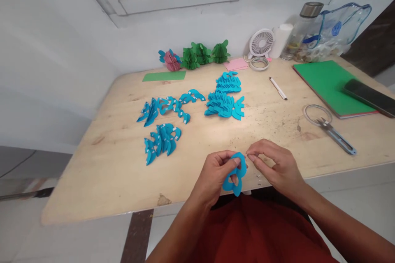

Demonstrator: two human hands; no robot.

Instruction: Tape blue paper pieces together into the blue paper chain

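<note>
Two hands meet at the near edge of the table point(101, 181) over one blue cutout point(236, 172), a flat curved paper shape with a loop-like opening. The left hand point(216, 176) pinches it between thumb and fingers, held upright off the wood, likely so its edge faces the other hand. The right hand point(274, 166) is curled with thumb and forefinger drawn together just beside the cutout's top; whether they grip something tiny there, I cannot tell.

Farther out lie more cutouts of the same blue: a fanned stack point(225, 96) straight ahead, and to the left a joined chain point(169, 109) and a smaller cluster point(161, 141), some bearing small white tabs, seemingly tape. Right of the hands sit snips point(336, 134) beside a clear tape ring point(316, 114), near enough to reach. A pen point(278, 88), a second tape roll point(259, 63) and a pink pad point(236, 64) lie farther back. Finished green and pink paper balls point(197, 56) stand against the wall, with a green strip point(164, 76) before them. A green folder point(330, 86) with a phone point(368, 96) on it lies at right, and a small fan point(261, 43), a bottle point(300, 28) and a clear pouch point(339, 31) stand behind. The tabletop is pale, grainy, scuffed wood.
</note>
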